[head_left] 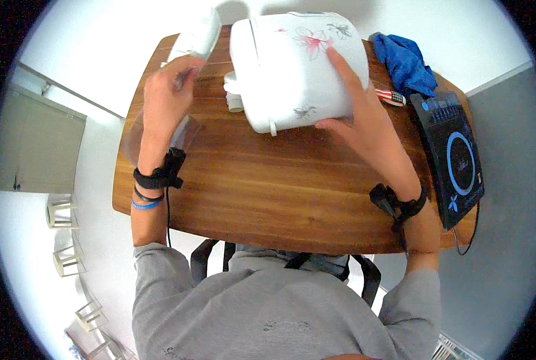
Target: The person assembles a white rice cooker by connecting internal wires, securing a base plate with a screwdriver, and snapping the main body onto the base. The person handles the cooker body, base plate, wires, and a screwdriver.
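Note:
A white, rounded kitchen appliance (301, 78) with pink and grey flower prints sits tilted at the far middle of the wooden table. My right hand (364, 114) lies against its right side, fingers spread, thumb under its near corner. At the far left stands a separate-looking white curved piece (199, 33), seen nearly edge-on. Its near end is pinched in my left hand (169, 90); the fingertips are partly hidden. Between the two white things, a small white part (234, 99) sticks out by the appliance. Something clear plastic (187, 133) lies beside my left wrist.
A black induction cooktop (454, 156) with a blue ring stands along the table's right edge, its cord hanging down. A blue cloth (404, 63) and a striped red-and-white item (390, 96) lie at the far right. A wall is close behind the table (268, 198).

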Action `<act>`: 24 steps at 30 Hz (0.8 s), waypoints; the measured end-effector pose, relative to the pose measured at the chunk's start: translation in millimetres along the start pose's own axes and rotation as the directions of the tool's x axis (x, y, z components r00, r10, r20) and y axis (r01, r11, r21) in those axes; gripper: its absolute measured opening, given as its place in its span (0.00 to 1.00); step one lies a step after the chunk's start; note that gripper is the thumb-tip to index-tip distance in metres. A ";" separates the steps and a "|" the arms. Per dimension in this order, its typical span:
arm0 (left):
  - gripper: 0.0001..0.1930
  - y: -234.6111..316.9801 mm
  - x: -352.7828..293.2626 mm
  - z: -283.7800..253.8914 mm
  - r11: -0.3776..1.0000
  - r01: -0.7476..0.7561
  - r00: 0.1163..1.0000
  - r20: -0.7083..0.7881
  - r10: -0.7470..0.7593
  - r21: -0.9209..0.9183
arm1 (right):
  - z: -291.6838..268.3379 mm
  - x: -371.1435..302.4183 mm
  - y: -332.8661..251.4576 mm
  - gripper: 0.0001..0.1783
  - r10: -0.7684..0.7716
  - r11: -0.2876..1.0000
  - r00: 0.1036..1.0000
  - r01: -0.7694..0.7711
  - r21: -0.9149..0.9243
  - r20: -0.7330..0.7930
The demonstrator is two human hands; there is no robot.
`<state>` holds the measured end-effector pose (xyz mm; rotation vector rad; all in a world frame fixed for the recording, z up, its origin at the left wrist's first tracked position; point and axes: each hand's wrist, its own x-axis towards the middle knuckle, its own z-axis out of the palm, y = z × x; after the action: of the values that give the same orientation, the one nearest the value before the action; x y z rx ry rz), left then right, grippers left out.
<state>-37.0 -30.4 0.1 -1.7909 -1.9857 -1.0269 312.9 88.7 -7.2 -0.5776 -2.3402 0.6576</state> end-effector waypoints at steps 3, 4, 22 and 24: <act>0.10 10.8 0.7 -13.8 0.998 0.061 0.997 -0.053 -0.060 0.014 | 13.9 5.5 4.9 0.64 -0.056 0.998 0.997 0.054 -0.028 -0.052; 0.09 12.2 1.4 -19.5 0.999 0.047 0.995 -0.088 -0.046 0.016 | 17.2 7.3 2.0 0.64 -0.037 0.999 0.998 0.035 -0.030 -0.058; 0.15 58.3 -69.9 -61.0 0.939 -0.331 0.915 -0.212 0.343 0.092 | 52.7 48.5 10.9 0.56 -0.125 0.989 0.992 0.122 0.080 0.035; 0.15 63.2 -74.8 -67.7 0.866 -0.489 0.857 -0.130 0.499 0.101 | 43.8 55.2 6.3 0.53 -0.035 0.989 0.989 0.013 0.145 0.146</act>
<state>20.6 -132.5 21.1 -1.9706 -1.3383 -0.8821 246.1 110.5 -15.6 -0.4486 -2.4070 0.8760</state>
